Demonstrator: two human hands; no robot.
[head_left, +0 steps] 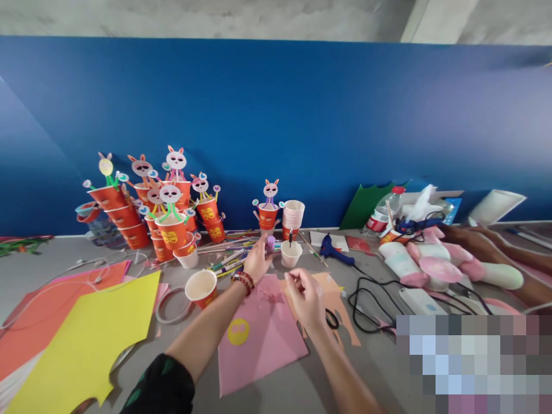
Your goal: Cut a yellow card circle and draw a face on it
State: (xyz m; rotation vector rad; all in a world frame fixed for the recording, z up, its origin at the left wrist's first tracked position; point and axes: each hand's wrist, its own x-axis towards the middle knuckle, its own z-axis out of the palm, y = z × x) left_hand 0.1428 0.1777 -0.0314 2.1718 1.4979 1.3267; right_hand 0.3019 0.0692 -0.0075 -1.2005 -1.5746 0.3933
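Note:
My left hand (257, 260), with a red bead bracelet (244, 282) at the wrist, reaches over the middle of the table. Its thumb and fingers close around a small purple object (270, 244). My right hand (304, 294) is curled in a pinch above the pink sheet (259, 351) and the cut orange sheet (351, 328); whatever sits in the fingertips is too small to make out. Just beyond stands a white paper cup (291, 255) with a dark-tipped stick in it. Behind that are a red cup with a rabbit figure (269, 214) and stacked paper cups (294, 214).
Stacked red cups with rabbit figures (172, 230) stand at the left, behind a yellow sheet (95, 328). Markers (230, 260) lie mid-table. A blue glue gun (335, 249), black cables (366, 307), a plastic bottle (383, 213) and marshmallow-like rolls (444, 267) occupy the right, near another person's arm (495, 247).

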